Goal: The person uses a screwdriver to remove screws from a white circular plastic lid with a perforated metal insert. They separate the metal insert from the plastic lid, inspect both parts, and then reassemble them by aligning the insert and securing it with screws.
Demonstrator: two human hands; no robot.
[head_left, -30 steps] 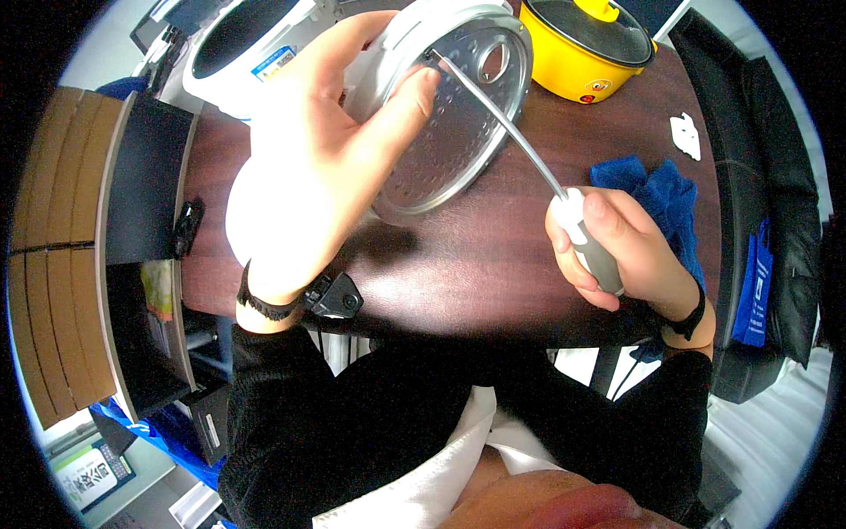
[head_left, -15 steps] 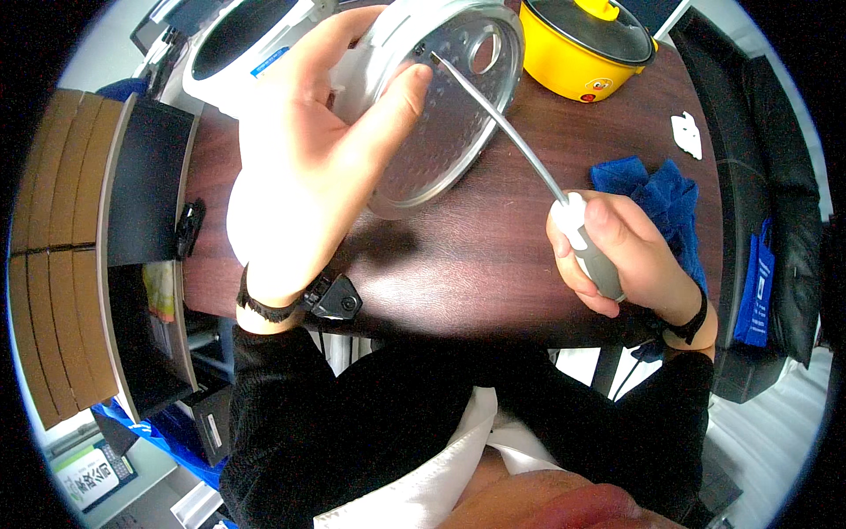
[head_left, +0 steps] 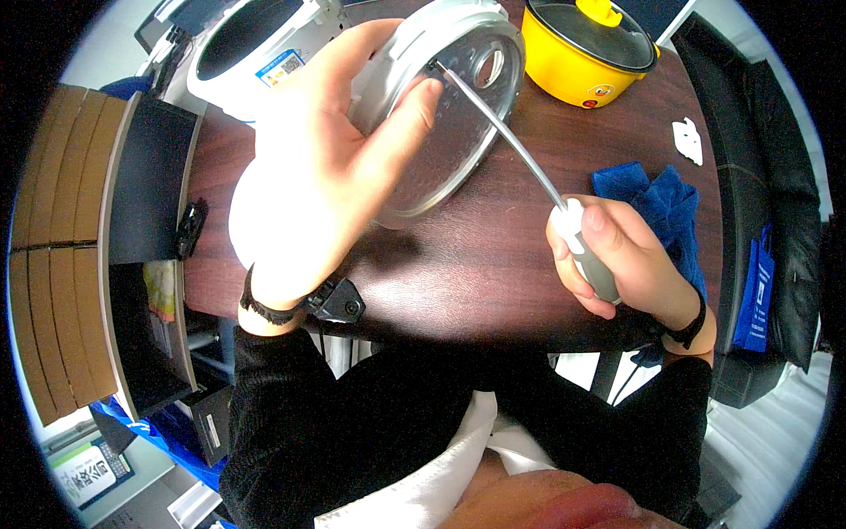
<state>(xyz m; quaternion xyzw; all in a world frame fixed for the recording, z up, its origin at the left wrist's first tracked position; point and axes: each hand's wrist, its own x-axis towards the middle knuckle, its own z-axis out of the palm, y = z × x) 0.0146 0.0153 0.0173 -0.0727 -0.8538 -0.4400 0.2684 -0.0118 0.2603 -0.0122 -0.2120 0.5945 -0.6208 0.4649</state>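
Two hands busy: your left hand (head_left: 326,167) grips the round silver metal lid plate (head_left: 445,106) tilted above the table's (head_left: 493,264) far edge, your right hand (head_left: 617,256) is closed round the grey-handled screwdriver (head_left: 529,167), tip on a screw. Looks like unscrewing; keep it seated, turn steadily.

Looks like an office: dark wood surface (head_left: 493,256), black chair (head_left: 775,203), white rice cooker (head_left: 256,44) and yellow pot (head_left: 586,53) on it.

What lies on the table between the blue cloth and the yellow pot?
In the head view, only bare dark wooden table lies between the blue cloth and the yellow pot; a small white plastic piece sits aside.
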